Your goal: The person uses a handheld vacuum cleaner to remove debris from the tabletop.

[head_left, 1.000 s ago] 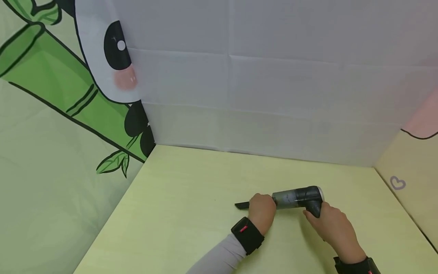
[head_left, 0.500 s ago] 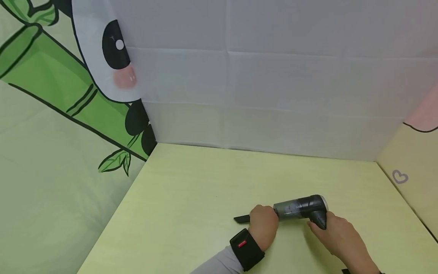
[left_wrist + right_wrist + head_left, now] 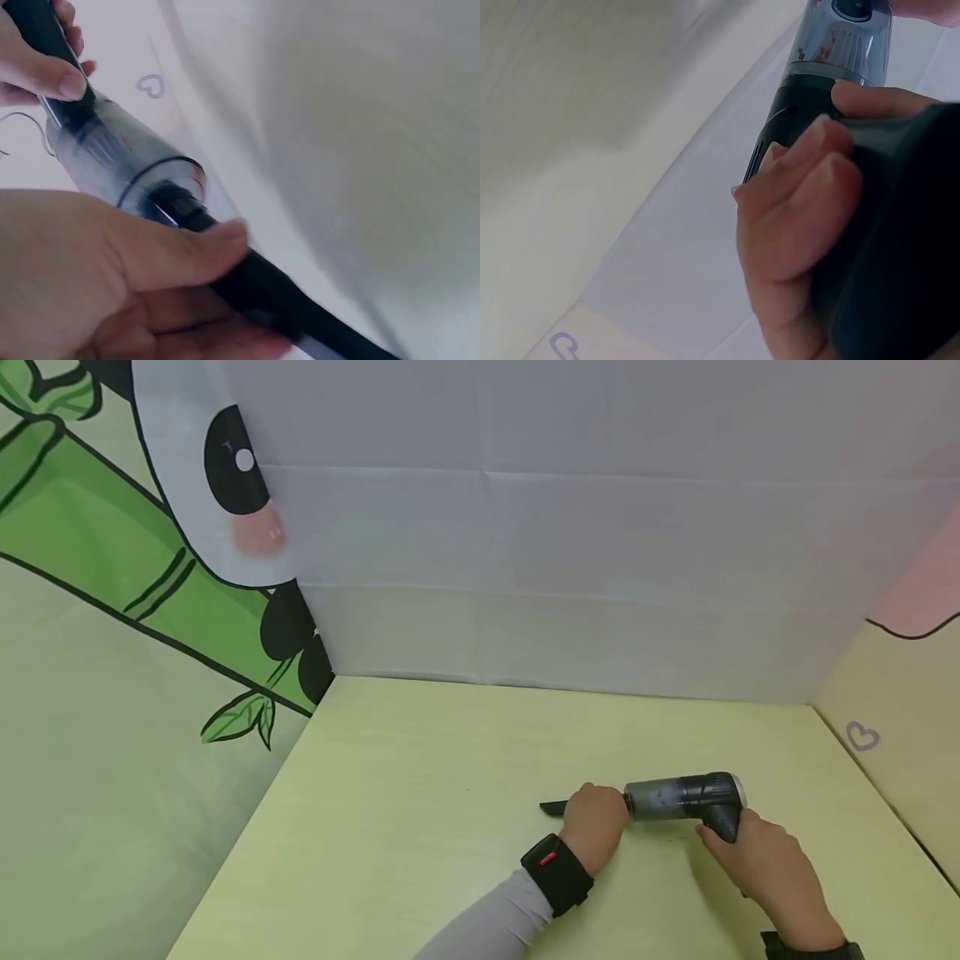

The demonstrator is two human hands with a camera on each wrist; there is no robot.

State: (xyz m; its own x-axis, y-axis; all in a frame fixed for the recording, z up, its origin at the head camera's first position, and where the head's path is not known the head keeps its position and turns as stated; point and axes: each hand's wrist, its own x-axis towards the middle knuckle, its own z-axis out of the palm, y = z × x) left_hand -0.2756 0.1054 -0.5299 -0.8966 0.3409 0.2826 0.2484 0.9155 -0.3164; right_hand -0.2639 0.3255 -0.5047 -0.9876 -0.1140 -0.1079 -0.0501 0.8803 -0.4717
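Note:
A handheld vacuum cleaner (image 3: 686,797) with a dark body and a see-through dust cup is held above the table, its nozzle toward the left. My right hand (image 3: 772,864) grips its handle, fingers wrapped round it in the right wrist view. My left hand (image 3: 596,827) pinches the black crevice nozzle (image 3: 262,289) between thumb and fingers, close to where it meets the dust cup (image 3: 127,154). Small reddish bits show inside the clear dust cup (image 3: 832,49) in the right wrist view. The nozzle's flat tip (image 3: 553,808) sticks out past my left hand.
The pale yellow table (image 3: 420,777) spreads beneath both hands. A grey-white sheet (image 3: 562,543) stands along its back edge, a panda and bamboo print (image 3: 150,552) along the left. A cream panel with a small heart (image 3: 862,736) borders the right side.
Across the second, the vacuum and both hands dip lower in the head view, then come back up and shift right. Both grips stay the same while the camera view also shifts slightly.

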